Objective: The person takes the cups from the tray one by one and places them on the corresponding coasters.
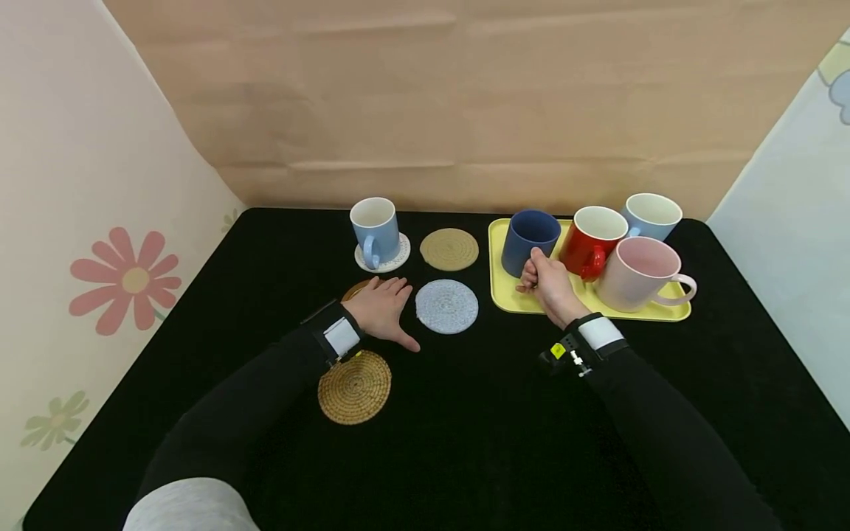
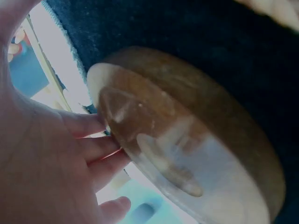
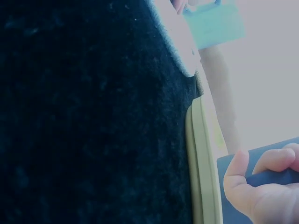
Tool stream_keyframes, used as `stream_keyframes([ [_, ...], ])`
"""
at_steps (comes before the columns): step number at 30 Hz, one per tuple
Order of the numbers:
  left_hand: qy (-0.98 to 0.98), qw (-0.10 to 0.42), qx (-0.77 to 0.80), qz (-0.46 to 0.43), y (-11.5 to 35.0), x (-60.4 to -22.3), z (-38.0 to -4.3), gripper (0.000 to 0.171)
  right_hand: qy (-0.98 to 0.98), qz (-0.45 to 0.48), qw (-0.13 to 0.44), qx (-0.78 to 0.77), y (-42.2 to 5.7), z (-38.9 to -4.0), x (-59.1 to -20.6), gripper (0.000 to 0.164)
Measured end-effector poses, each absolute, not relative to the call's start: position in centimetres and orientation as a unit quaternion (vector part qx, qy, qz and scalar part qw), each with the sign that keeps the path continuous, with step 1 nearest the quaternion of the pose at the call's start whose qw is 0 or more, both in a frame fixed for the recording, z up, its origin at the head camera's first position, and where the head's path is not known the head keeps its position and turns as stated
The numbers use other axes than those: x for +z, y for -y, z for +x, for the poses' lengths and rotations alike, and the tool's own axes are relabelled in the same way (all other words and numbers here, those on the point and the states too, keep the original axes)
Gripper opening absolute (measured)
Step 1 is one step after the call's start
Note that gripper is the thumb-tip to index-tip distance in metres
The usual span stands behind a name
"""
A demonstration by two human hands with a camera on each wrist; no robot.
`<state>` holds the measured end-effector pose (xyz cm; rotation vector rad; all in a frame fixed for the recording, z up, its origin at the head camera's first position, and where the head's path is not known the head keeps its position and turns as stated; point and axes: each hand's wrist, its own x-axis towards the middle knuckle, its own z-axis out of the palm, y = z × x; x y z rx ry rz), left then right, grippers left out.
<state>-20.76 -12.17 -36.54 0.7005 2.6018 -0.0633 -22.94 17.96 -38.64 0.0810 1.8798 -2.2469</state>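
Observation:
My right hand (image 1: 550, 286) grips the handle of a dark blue mug (image 1: 529, 237), fingers curled round it; the hand hides most of the handle. That mug stands upright at the left end of a yellow tray (image 1: 499, 292). In the right wrist view, the curled fingers (image 3: 238, 179) lie against the mug's blue side. My left hand (image 1: 381, 310) spreads over a round brown wooden coaster (image 1: 354, 288), covering most of it. The left wrist view shows this coaster's glossy top (image 2: 187, 140), with straight fingertips at its edge.
A red mug (image 1: 584, 240), a light blue mug (image 1: 654, 214) and a pink mug (image 1: 627, 276) share the tray. Another light blue mug (image 1: 375, 225) stands on a white coaster (image 1: 396, 254). Beige (image 1: 449, 249), pale grey (image 1: 448, 306) and woven (image 1: 355, 387) coasters lie on the black table.

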Motion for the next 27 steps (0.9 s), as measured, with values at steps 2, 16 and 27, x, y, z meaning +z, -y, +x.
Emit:
stream_keyframes([
  [2, -0.941, 0.224, -0.025, 0.252, 12.2, -36.5, -20.9, 0.113, -0.636, 0.029, 0.101, -0.765, -17.8, -23.0, -38.6, 0.044],
  [16, -0.944, 0.226, -0.035, 0.239, 11.8, -36.6, -21.3, 0.115, -0.647, 0.008, 0.075, -0.758, -14.5, -23.7, -36.7, 0.044],
  [27, -0.942, 0.235, -0.026, 0.240, 11.5, -36.7, -21.6, 0.113, -0.654, -0.011, 0.078, -0.753, -10.8, -25.2, -36.4, 0.043],
])
